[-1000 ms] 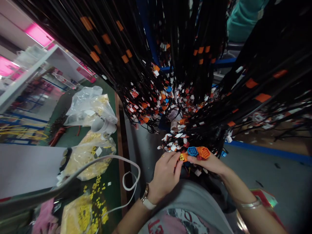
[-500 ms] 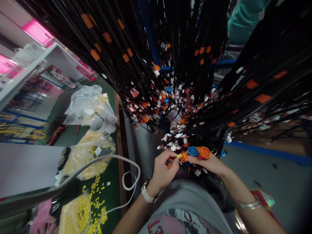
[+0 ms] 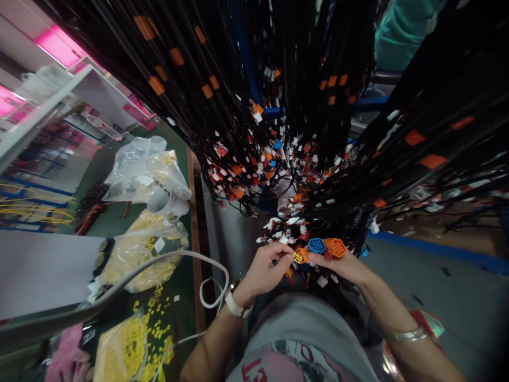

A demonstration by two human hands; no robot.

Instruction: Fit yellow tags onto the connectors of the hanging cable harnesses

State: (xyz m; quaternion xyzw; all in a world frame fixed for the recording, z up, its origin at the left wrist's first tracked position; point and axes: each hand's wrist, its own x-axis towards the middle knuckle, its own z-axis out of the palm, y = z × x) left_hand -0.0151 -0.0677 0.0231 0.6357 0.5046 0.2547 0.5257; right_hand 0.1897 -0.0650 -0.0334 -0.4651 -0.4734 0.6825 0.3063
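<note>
My right hand is wrapped round a cluster of connectors on a wire harness. Its thumb lies along them. The cluster shows a large orange connector, a blue connector and a smaller orange connector at the left end. A yellow connector insert sits at the face of the small orange one; how deep it is seated I cannot tell. My left hand pinches at this insert with thumb and forefinger. White connectors hang just beyond my hands.
Thick bundles of black harnesses hang ahead and to the right. On the green table at left are loose yellow inserts, bags, a white pipe fitting and a grey hose. A blue rail runs at right.
The yellow insert, earlier at my left fingertips by the connector's edge, now sits at the small orange connector's face. My left wrist has shifted slightly left; the right hand keeps its hold.
</note>
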